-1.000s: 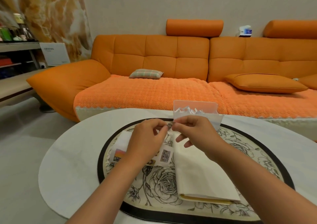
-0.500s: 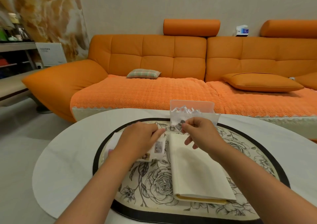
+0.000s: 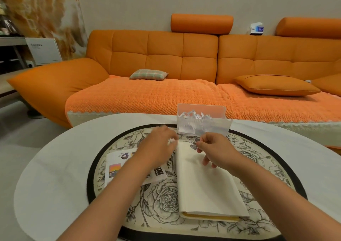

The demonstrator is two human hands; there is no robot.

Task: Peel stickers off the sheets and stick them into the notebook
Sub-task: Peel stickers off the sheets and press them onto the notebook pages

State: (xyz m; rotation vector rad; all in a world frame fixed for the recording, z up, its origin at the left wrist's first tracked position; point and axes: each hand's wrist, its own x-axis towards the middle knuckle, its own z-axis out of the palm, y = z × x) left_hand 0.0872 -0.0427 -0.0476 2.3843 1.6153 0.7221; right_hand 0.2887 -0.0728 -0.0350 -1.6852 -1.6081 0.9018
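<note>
The right hand (image 3: pixel 215 148) pinches a small sticker (image 3: pixel 194 145) above the notebook (image 3: pixel 204 181). Next, press it flat. The left hand (image 3: pixel 160 144) is blurry; cannot tell.

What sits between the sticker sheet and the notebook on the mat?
In the head view, only a narrow strip of bare floral mat separates the sticker sheet from the notebook; the left hand hangs over its far end.
</note>
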